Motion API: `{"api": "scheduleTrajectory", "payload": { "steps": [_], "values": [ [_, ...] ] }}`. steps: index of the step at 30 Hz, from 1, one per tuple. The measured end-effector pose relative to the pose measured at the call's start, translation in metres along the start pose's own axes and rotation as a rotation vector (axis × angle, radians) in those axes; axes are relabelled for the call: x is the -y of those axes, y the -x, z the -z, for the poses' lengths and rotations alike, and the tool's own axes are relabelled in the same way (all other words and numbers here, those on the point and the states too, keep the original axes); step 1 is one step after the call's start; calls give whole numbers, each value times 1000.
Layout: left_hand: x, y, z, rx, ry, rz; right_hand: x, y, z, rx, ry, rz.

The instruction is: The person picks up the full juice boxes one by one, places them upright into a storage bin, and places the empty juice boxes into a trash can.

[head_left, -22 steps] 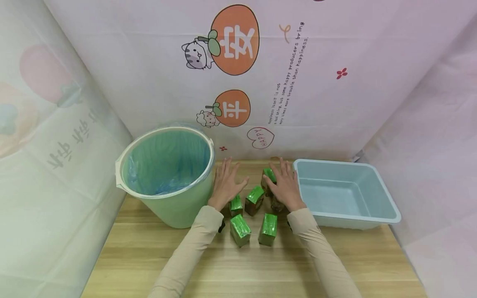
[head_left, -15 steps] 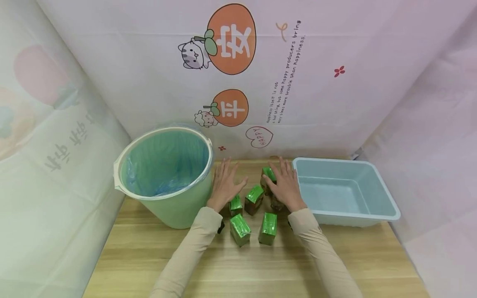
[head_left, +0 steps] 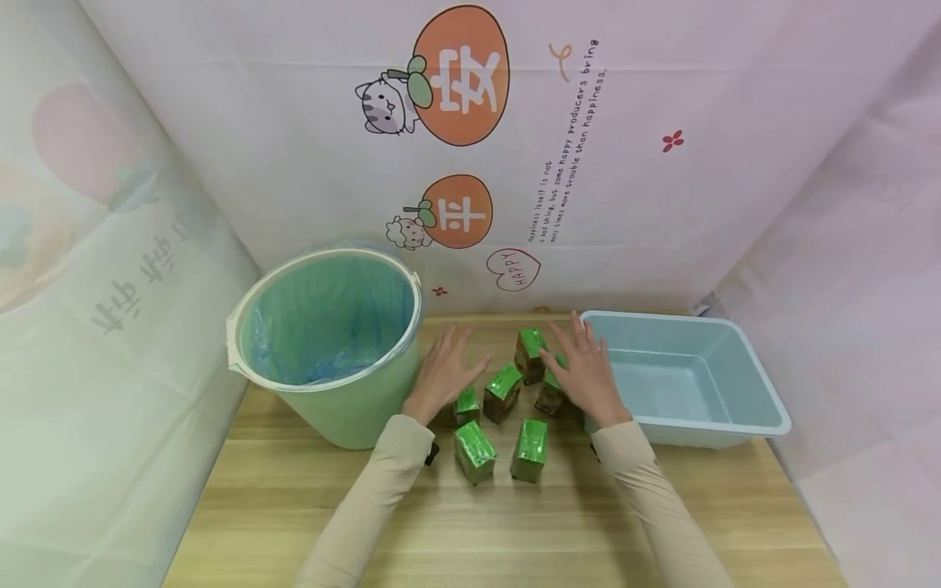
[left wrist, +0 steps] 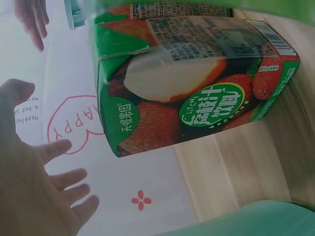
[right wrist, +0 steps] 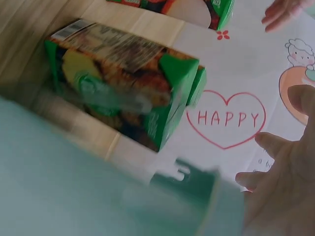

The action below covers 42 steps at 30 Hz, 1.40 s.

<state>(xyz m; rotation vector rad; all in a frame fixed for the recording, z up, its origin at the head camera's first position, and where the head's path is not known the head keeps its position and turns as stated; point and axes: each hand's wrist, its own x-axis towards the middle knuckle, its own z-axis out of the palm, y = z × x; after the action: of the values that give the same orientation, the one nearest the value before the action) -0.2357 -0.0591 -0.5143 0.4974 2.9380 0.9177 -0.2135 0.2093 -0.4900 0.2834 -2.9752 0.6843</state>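
Observation:
Several small juice cartons with shiny green tops stand upright on the wooden table. Two of them, a front left carton (head_left: 474,453) and a front right carton (head_left: 530,451), are nearest the person. My left hand (head_left: 444,374) hovers between the bin and a left carton (head_left: 466,406), fingers spread and holding nothing. In the left wrist view, a litchi juice carton (left wrist: 197,93) with red fruit prints stands beyond that hand. My right hand (head_left: 588,377) spreads its fingers beside the tub, overlapping a right carton (head_left: 550,395); a fruit-printed carton (right wrist: 118,88) fills the right wrist view.
A pale green bin (head_left: 360,420) with a clear liner stands at the left. At the right, a light blue tub (head_left: 684,426) lies close to the right hand. White printed cloth (head_left: 625,204) walls the back and both sides of the wooden table (head_left: 478,539).
My right hand has shifted right toward the tub, uncovering more of the cartons beneath it. The left hand has dropped slightly nearer the person. The cartons stay in place.

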Motion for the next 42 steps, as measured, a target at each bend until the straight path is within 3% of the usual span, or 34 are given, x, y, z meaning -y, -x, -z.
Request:
{"api": "scheduleTrajectory", "payload": {
  "steps": [10, 19, 34, 42],
  "values": [
    [2, 23, 1, 119, 43, -28, -33, 23, 24, -2, 10, 11],
    [15, 40, 0, 173, 46, -37, -86, 47, 37, -5, -52, -15],
    [29, 48, -12, 164, 160, -52, -184, 100, 76, -96, -19, 6],
    [33, 46, -15, 134, 196, -74, -223, 122, 92, -131, 2, 4]
  ]
}}
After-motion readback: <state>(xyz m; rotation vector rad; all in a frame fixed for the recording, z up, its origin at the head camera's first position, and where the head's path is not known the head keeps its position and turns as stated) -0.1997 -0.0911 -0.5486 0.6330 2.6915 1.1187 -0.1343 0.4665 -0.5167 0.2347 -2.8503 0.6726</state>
